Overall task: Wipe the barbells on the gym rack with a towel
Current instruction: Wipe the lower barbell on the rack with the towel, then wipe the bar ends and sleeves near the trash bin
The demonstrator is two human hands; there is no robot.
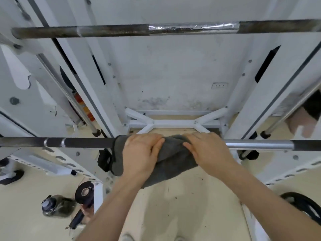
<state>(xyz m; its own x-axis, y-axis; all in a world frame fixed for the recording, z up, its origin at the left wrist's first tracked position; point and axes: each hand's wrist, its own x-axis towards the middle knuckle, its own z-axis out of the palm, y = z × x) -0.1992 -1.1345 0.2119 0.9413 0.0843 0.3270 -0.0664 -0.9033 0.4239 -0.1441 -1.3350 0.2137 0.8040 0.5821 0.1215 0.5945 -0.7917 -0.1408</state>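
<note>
A dark grey towel is draped over the lower barbell, which runs across the view at waist height. My left hand presses the towel's left part onto the bar. Beside it, my right hand grips the towel's right part over the bar. The bar's stretch under the towel is hidden; its shiny section shows to the right. A second, rusty barbell with a silver taped middle rests higher on the white rack.
On the beige floor at lower left lie a roll of black tape, a dark bottle and a black handle. A black cable loop lies at lower right. Another person's hand shows beyond the right upright.
</note>
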